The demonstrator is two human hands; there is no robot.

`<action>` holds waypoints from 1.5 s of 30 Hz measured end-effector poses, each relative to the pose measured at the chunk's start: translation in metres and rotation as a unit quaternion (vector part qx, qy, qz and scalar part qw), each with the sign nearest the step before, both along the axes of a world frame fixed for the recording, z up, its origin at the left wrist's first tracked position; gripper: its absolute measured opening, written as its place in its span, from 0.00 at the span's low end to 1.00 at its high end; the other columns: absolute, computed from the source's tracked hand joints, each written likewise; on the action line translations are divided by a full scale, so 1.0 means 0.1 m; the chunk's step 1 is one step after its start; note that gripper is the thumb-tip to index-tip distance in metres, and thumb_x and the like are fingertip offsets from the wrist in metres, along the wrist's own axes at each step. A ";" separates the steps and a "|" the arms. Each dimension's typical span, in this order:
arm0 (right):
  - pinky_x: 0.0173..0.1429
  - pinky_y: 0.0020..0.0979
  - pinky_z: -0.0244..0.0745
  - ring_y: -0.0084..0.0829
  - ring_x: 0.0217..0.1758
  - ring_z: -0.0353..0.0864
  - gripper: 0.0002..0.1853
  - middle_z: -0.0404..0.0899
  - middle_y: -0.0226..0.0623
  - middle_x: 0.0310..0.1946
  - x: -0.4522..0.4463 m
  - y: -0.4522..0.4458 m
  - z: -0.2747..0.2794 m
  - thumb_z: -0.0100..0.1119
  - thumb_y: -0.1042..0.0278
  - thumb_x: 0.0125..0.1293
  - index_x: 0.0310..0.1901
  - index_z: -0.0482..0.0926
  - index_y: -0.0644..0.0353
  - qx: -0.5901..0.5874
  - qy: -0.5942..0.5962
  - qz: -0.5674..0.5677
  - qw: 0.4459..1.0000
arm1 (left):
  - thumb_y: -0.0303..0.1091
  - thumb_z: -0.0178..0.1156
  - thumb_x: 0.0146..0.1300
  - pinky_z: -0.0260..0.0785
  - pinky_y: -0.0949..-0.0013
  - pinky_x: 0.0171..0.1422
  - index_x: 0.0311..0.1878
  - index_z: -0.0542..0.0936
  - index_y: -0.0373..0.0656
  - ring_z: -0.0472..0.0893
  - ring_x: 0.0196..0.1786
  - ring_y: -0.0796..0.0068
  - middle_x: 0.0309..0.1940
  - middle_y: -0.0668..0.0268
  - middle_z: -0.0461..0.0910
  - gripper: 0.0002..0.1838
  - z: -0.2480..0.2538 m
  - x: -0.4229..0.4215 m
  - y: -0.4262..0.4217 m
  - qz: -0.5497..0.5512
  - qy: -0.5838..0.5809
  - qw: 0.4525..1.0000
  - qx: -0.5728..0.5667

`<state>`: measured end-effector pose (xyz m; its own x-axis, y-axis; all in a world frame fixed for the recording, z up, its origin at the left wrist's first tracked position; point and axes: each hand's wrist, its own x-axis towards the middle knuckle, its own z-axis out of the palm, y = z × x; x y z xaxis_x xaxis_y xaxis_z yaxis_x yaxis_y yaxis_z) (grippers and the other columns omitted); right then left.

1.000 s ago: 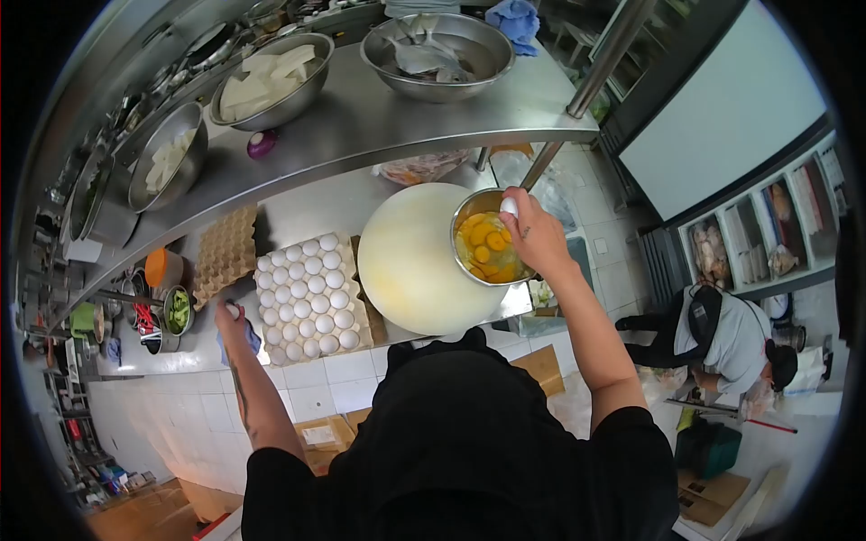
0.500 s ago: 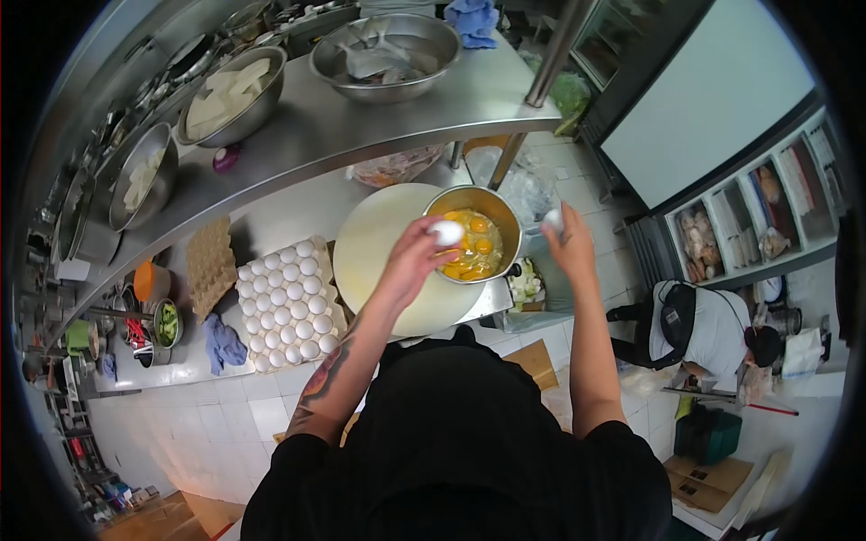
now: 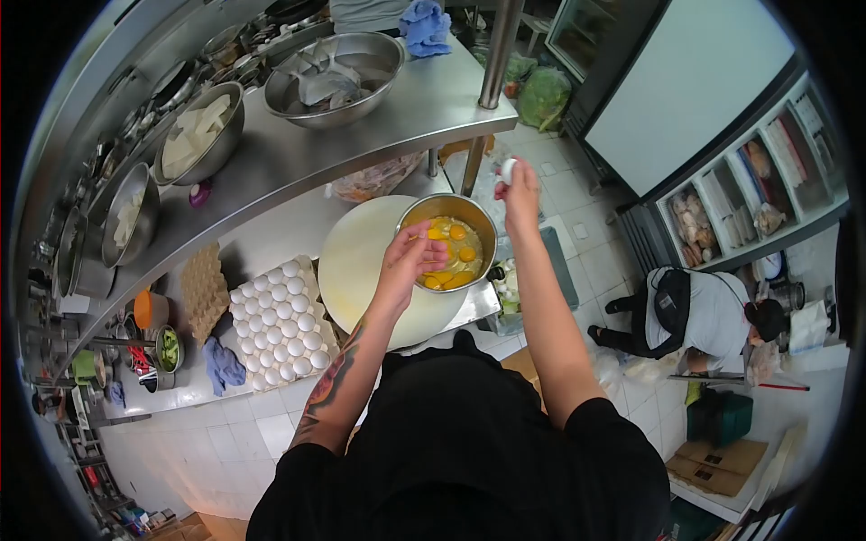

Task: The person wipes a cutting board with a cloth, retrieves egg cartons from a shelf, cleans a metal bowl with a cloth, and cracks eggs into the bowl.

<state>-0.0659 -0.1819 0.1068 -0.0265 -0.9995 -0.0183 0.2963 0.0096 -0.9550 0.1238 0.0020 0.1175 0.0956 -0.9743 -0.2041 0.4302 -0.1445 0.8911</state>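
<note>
My left hand [image 3: 410, 261] is over the left rim of a steel pot [image 3: 490, 230], fingers apart, with nothing visible in it. Several yellow yolks [image 3: 457, 232] lie in clear liquid inside the pot. Beyond the pot's right side, my right hand [image 3: 520, 197] is raised with its fingers closed on a white egg [image 3: 509, 171]; whether it is whole or a shell cannot be told. The pot stands at the right edge of a round pale board [image 3: 356, 266]. To the left, rows of white eggs [image 3: 280, 311] fill a carton tray.
An overhead steel shelf [image 3: 397, 135] carries bowls, one with fish [image 3: 327, 86]. An egg carton [image 3: 206, 288] and a blue cloth [image 3: 223, 365] lie left of the eggs. A bin [image 3: 559, 270] stands right of the counter. A person [image 3: 695, 311] bends at the right.
The egg seen in my left hand is no longer there, and its fingers have spread. My right hand has moved forward and a little left, still holding a white egg or shell. The view has shifted.
</note>
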 end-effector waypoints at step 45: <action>0.46 0.33 0.82 0.32 0.45 0.87 0.14 0.84 0.36 0.47 1.54 2.39 0.31 0.68 0.73 0.66 0.52 0.81 0.56 -0.258 0.274 0.453 0.808 | 0.19 0.66 0.50 0.69 0.53 0.64 0.51 0.84 0.46 0.77 0.58 0.54 0.52 0.61 0.81 0.22 -0.30 1.72 2.91 0.103 -0.699 0.707 0.027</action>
